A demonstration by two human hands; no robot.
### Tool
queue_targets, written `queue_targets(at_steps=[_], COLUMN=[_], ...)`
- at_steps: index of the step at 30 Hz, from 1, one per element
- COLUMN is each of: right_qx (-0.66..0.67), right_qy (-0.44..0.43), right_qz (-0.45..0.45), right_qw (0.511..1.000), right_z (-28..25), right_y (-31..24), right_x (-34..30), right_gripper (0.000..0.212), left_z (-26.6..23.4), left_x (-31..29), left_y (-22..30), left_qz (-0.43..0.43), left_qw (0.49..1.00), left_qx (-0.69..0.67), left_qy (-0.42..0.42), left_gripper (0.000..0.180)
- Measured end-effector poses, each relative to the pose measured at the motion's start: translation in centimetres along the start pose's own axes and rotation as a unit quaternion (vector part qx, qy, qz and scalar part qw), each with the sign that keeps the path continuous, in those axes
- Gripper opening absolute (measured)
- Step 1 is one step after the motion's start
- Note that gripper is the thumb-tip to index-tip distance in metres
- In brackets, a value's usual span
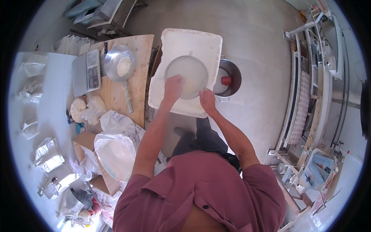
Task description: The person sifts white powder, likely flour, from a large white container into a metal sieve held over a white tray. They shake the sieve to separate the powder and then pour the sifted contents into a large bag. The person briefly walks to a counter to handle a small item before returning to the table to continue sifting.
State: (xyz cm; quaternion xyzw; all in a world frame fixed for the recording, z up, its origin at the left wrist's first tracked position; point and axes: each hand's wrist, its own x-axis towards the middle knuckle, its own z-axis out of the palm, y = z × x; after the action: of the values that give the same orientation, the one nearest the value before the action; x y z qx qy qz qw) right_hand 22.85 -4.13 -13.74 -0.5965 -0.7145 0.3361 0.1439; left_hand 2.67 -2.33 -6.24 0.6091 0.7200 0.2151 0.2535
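A round, thin-rimmed sieve (pixel 188 63) with a greyish mesh-like face rests on a pale, rough-edged slab-like surface (pixel 176 40). Some pale yellowish material (pixel 190 86) shows faintly inside it. Over the left part of the sieve is my left hand (pixel 174 86), fingers curled in and slightly blurred; what they hold, if anything, is hidden. My right hand (pixel 207 99) pinches the rim at the near right.
Right of the slab stands a deep metal pot (pixel 235 89) with a red cup (pixel 226 81) inside. On a wooden table (pixel 141 58) at left lies a metal pan (pixel 119 54) of white flakes. An open cardboard box (pixel 87 140) sits nearer me; a metal frame (pixel 297 89) lines the right wall.
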Motion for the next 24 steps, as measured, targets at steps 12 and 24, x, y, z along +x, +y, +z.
queue_targets(at_steps=[12,24], right_qx=[-0.004,-0.07], right_qy=[-0.033,-0.022], right_qz=[-0.02,-0.097], right_qw=[0.999,0.993], right_z=[-0.1,-1.3], right_y=[0.0,0.6], right_x=[0.6,4.1], right_gripper=[0.033,0.029], left_z=[2.3,-3.3], left_x=[-2.3,-6.2], left_y=[-3.1,0.3], left_qz=[0.193,-0.066], left_qw=[0.977,0.973], left_qx=[0.057,-0.141], left_qy=[0.075,0.172], left_gripper=[0.026,0.019])
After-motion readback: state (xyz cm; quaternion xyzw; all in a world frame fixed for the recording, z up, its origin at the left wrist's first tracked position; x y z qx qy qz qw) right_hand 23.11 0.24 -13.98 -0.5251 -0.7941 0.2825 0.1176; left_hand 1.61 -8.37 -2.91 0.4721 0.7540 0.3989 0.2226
